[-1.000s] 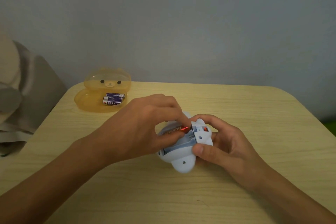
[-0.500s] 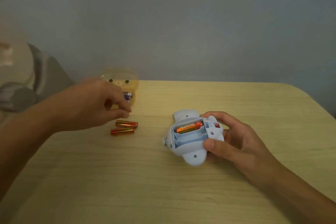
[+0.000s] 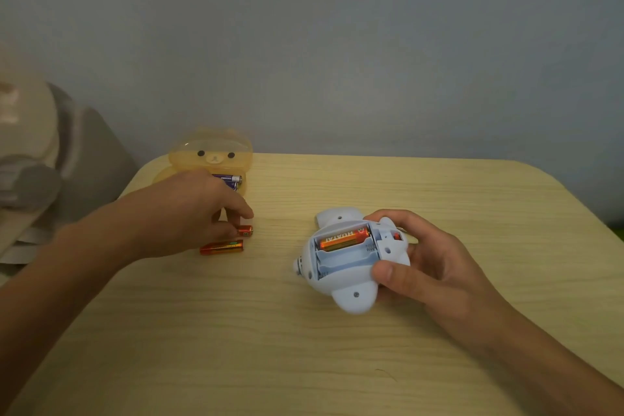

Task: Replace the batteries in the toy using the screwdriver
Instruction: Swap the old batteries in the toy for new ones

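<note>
A pale blue toy [image 3: 351,297] lies underside up at the middle of the table, and my right hand [image 3: 439,267] grips it from the right. Its battery bay is open, with one orange battery [image 3: 342,238] in the far slot and the near slots bare. To the left, my left hand [image 3: 182,209] reaches down to the table with thumb and forefinger pinched on a second orange battery [image 3: 245,231]. A third orange battery [image 3: 223,246] lies loose just in front of it.
An open, orange, see-through bear-shaped case [image 3: 209,152] stands at the back left of the wooden table [image 3: 304,365], with purple batteries [image 3: 231,179] in it. A grey and beige padded object [image 3: 50,162] sits beyond the table's left edge. A grey wall rises behind.
My left hand left the toy, swung left towards the case, then dropped onto the upper orange battery. The toy's bay is now uncovered. My right hand kept hold of the toy.
</note>
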Available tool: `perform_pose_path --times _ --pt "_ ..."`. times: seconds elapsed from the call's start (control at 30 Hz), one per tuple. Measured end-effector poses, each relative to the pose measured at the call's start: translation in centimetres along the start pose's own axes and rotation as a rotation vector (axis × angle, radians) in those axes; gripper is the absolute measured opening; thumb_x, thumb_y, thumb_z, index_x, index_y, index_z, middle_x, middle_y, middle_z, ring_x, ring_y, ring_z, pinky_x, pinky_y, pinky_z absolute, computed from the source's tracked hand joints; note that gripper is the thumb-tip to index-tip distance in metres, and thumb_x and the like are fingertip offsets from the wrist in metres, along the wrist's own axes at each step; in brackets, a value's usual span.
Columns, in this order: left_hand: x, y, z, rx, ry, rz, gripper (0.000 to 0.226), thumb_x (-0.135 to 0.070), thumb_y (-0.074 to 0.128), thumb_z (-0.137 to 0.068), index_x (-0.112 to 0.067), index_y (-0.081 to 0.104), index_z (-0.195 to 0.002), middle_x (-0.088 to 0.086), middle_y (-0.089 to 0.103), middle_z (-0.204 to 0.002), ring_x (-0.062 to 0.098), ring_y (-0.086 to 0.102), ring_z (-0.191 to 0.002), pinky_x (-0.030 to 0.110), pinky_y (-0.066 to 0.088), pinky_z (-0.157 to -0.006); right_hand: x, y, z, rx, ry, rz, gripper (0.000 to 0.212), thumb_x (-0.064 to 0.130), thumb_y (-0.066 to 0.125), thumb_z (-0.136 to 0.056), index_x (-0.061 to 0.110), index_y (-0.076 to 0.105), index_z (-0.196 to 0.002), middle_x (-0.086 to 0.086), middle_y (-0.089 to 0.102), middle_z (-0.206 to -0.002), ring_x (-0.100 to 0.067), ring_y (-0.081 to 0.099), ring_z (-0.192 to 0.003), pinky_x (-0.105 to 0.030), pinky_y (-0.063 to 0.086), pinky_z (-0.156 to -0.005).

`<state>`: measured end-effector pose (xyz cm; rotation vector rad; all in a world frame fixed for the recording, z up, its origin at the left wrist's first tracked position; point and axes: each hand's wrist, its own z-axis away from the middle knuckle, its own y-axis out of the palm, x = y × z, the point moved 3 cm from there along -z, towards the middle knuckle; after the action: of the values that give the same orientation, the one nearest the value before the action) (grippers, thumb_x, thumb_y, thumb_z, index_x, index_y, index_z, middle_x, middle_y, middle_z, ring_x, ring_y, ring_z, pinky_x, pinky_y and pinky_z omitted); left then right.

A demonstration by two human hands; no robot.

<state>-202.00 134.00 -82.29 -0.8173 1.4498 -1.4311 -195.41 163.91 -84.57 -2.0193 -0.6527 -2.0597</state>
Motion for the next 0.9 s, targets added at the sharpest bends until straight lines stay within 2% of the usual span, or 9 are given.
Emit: perform_pose_path --times 0.13,0.23,0.3,0.43,0.5,0.63,0.77,0.83,0.9 --pt "-0.1 -0.3 0.2 -0.105 0.107 0.088 0.037 -0.048 0.065 -0.092 -0.042 0.071 -0.128 -0.026 0.067 -0.092 0.002 0.063 -0.081 0.026 0.054 -0.075 -0.1 -0.1 0.0 0.000 0.007 -0.004 0.044 -0.003 0.067 -0.085 0.002 0.056 -0.127 -0.014 0.080 -0.104 -0.025 0.079 -0.091 -0.030 0.063 -0.072" --pt "-0.6 -1.4 0.7 -0.257 0.158 0.389 0.032 -0.027 0.074 -0.092 -0.040 0.075 -0.122 -0.008 0.073 -0.087 0.016 0.067 -0.076 0.036 0.057 -0.073 -0.2 -0.1 -0.1 -0.005 0.009 -0.008 0.044 -0.003 0.067 -0.085 0.001 0.056 -0.127 -0.015 0.080 -0.105 -0.025 0.078 -0.092 -0.031 0.063 -0.072" --pt "-1.8 -2.1 1.3 -0.303 0.188 0.620 0.030 -0.016 0.079 -0.089 -0.035 0.079 -0.111 -0.005 0.078 -0.090 0.017 0.074 -0.078 0.035 0.061 -0.079 -0.3 -0.1 -0.2 -0.007 0.009 -0.012 0.044 -0.002 0.067 -0.085 0.002 0.056 -0.128 -0.016 0.079 -0.105 -0.026 0.078 -0.092 -0.031 0.063 -0.073" --pt "-5.3 -2.0 2.1 -0.338 0.234 0.866 0.024 -0.023 0.080 -0.078 -0.023 0.081 -0.102 -0.004 0.083 -0.087 0.017 0.079 -0.074 0.023 0.062 -0.074 -0.4 -0.1 -0.5 -0.006 0.007 -0.003 0.046 0.002 0.070 -0.085 0.004 0.057 -0.129 -0.015 0.079 -0.108 -0.027 0.078 -0.095 -0.031 0.063 -0.074" --pt "-6.6 -1.4 2.0 -0.335 0.221 0.910 0.022 -0.023 0.081 -0.077 -0.020 0.081 -0.099 -0.004 0.083 -0.084 0.016 0.079 -0.069 0.020 0.062 -0.067 -0.4 0.0 -0.6 -0.010 0.007 -0.006 0.046 0.002 0.071 -0.084 0.006 0.058 -0.128 -0.014 0.079 -0.107 -0.026 0.078 -0.093 -0.031 0.063 -0.073" --pt "-8.0 -0.1 1.5 -0.277 0.213 0.898 0.020 -0.027 0.082 -0.077 -0.021 0.082 -0.097 -0.009 0.083 -0.088 0.016 0.078 -0.069 0.036 0.066 -0.066 -0.4 -0.1 -0.6 -0.019 -0.001 0.002 0.044 0.000 0.069 -0.085 0.006 0.059 -0.127 -0.012 0.080 -0.105 -0.023 0.078 -0.092 -0.028 0.062 -0.073" --pt "-8.3 0.7 1.4 -0.361 0.181 0.809 0.025 -0.052 0.079 -0.072 -0.035 0.084 -0.090 -0.003 0.079 -0.082 0.020 0.064 -0.060 0.043 0.056 -0.057 -0.4 -0.3 -0.5 -0.052 -0.036 0.041 0.043 0.000 0.071 -0.084 0.011 0.062 -0.125 -0.012 0.080 -0.106 -0.024 0.077 -0.095 -0.030 0.062 -0.079" --pt "-8.4 1.1 1.3 -0.400 0.159 0.800 0.025 -0.054 0.078 -0.070 -0.036 0.085 -0.086 -0.006 0.077 -0.083 0.020 0.060 -0.060 0.041 0.053 -0.057 -0.3 -0.3 -0.5 -0.075 -0.060 0.082 0.045 0.000 0.072 -0.083 0.008 0.060 -0.125 -0.012 0.080 -0.106 -0.023 0.078 -0.094 -0.030 0.062 -0.078" --pt "-8.9 1.4 1.4 -0.414 0.158 0.748 0.019 -0.049 0.081 -0.072 -0.034 0.086 -0.083 -0.013 0.076 -0.081 0.018 0.061 -0.063 0.025 0.049 -0.053 -0.1 -0.2 -0.5 -0.092 -0.081 0.118 0.047 0.000 0.073 -0.081 0.006 0.059 -0.126 -0.013 0.080 -0.106 -0.024 0.079 -0.093 -0.030 0.062 -0.077"
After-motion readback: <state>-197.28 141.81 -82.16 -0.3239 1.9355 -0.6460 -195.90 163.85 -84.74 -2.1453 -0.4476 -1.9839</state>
